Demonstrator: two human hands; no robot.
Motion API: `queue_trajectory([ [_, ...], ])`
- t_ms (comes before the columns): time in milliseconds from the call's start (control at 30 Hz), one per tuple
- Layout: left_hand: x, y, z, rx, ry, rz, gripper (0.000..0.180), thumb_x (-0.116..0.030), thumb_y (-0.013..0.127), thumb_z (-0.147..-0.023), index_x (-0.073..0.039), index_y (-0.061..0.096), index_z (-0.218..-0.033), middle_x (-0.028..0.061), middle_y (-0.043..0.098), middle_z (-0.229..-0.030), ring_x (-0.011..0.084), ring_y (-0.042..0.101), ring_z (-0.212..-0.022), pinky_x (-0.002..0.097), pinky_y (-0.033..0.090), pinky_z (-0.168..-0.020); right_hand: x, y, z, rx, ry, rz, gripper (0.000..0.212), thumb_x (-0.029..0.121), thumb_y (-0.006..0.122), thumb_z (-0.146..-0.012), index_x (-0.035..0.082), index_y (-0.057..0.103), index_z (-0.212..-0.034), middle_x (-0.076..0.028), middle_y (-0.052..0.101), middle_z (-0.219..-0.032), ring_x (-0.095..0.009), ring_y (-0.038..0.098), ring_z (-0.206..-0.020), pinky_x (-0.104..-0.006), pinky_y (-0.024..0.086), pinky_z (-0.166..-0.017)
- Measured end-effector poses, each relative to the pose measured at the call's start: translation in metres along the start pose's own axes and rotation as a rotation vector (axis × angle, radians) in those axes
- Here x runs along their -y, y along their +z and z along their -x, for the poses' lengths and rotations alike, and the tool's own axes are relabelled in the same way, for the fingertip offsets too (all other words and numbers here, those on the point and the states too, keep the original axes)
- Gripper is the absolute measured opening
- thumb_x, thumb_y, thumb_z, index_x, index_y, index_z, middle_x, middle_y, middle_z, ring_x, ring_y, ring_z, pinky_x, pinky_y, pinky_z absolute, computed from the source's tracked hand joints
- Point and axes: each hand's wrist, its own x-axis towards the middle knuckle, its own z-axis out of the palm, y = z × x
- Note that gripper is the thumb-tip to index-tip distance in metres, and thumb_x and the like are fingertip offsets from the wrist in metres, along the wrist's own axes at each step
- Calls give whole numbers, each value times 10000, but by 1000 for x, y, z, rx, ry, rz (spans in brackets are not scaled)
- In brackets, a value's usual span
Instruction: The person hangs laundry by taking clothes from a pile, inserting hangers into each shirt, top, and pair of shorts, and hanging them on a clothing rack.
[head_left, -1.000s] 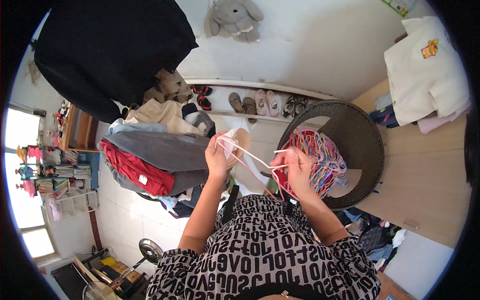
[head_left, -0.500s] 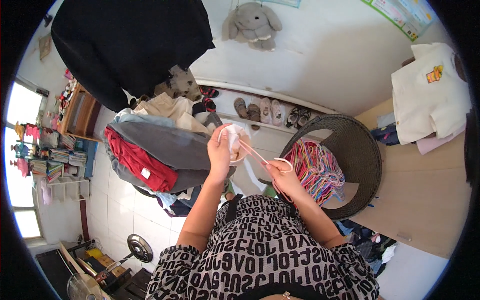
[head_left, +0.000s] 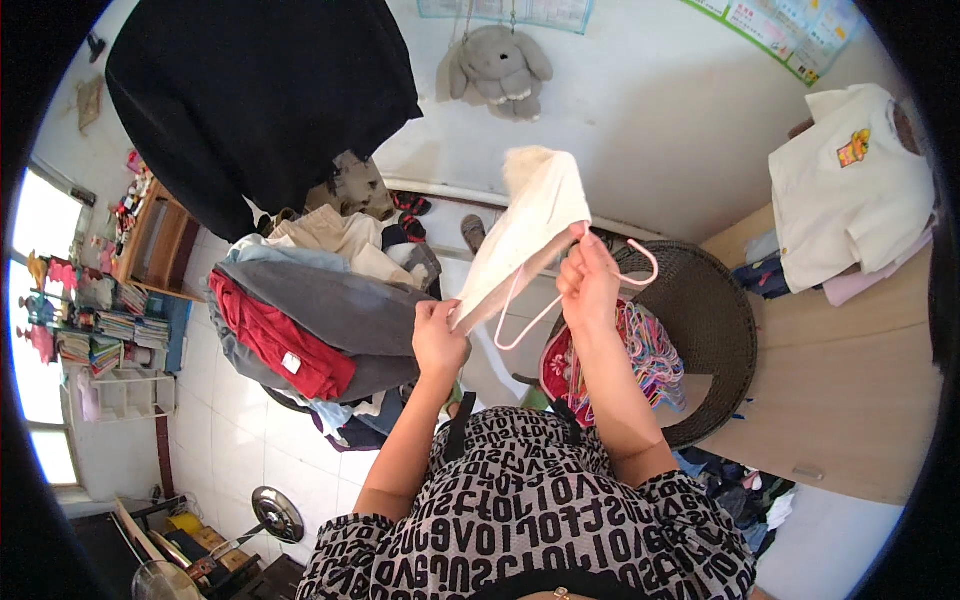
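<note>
A cream-coloured garment is stretched up in front of me between my hands. My left hand is closed on its lower left edge. My right hand pinches the garment's other edge and also grips a pale pink hanger. The hanger's hook points right, and its looped end hangs between my hands, below the garment. Just right of my right forearm, many coloured hangers lie in a dark woven basket.
Left of my hands is a clothes pile with grey trousers and a red garment. A black garment hangs above it. Shoes stand along the wall. A white shirt hangs at right by a wooden cabinet.
The cream garment, bunched in my left hand before, is now raised and spread out. My right hand has moved up to its edge, bringing the pink hanger along.
</note>
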Motion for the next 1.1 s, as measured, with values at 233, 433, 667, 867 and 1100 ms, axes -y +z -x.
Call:
queue_trajectory([
  [233,-39,5,5,269,-76,142,281,-122,613,-724,-58,523,-982,150,567,-939,368,579,-808,420,474,-703,-11,13,-19,-53,-213,12,164,216,489,-951,61,537,-970,71,319,-566,-28,251,-430,-197,196,-382],
  [433,-60,-26,0,881,61,684,227,-158,567,-888,1,572,-1050,68,623,-864,152,610,-741,276,482,-674,-12,-8,18,35,250,247,190,270,556,-921,82,558,-947,72,365,-592,-14,267,-443,-176,183,-390],
  [667,-79,-49,-58,133,310,138,415,-92,693,-728,-119,595,-1130,109,536,-1184,266,550,-978,389,465,-809,42,-16,39,224,379,272,211,239,513,-940,68,585,-1041,83,338,-570,-9,255,-433,-173,171,-373],
  [867,-129,-53,-94,114,1013,-88,482,-130,736,-618,-158,615,-1084,85,516,-1206,278,471,-1101,437,361,-1002,63,-3,39,379,396,611,273,181,542,-924,-15,564,-1113,89,339,-605,-2,273,-485,-168,185,-406],
  [1100,-152,-42,-136,337,919,58,189,-116,639,-754,-44,608,-926,110,599,-846,312,588,-793,380,473,-679,122,0,31,423,-334,1033,399,202,642,-851,3,551,-1184,-7,567,-809,-154,554,-753,-257,443,-686],
])
